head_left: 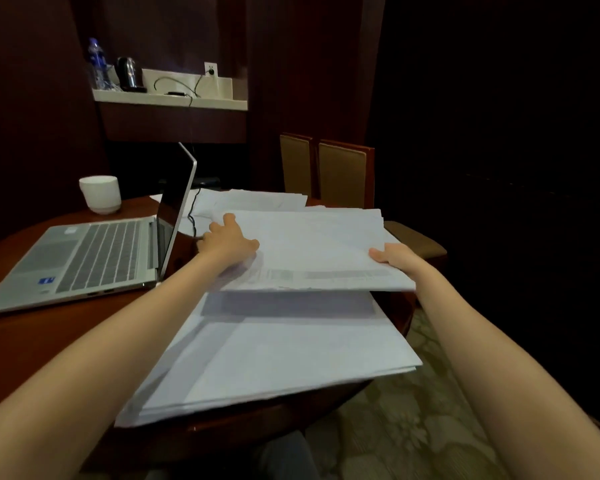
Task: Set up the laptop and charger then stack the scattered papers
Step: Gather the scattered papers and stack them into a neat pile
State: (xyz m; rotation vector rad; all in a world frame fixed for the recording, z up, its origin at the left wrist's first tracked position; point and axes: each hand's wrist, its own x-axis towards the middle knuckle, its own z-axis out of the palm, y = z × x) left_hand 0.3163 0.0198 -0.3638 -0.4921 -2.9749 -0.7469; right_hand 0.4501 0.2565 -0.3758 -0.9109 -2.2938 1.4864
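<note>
A bundle of white papers (312,247) is held level above the table, between both hands. My left hand (227,239) lies on its left edge with the fingers spread on top. My right hand (397,258) grips its right edge, thumb on top. Below it a bigger stack of papers (274,358) lies on the table and juts past the near right rim. More loose sheets (257,199) lie behind. The open silver laptop (94,251) sits at the left, its screen seen edge-on. A black charger cable (192,216) runs down behind the screen.
The round dark wooden table (49,341) carries a white cup (100,194) at the far left. A wooden chair (343,174) stands behind the table. On a wall shelf (170,98) are a water bottle (96,64), a kettle (129,72) and a wall socket (210,69).
</note>
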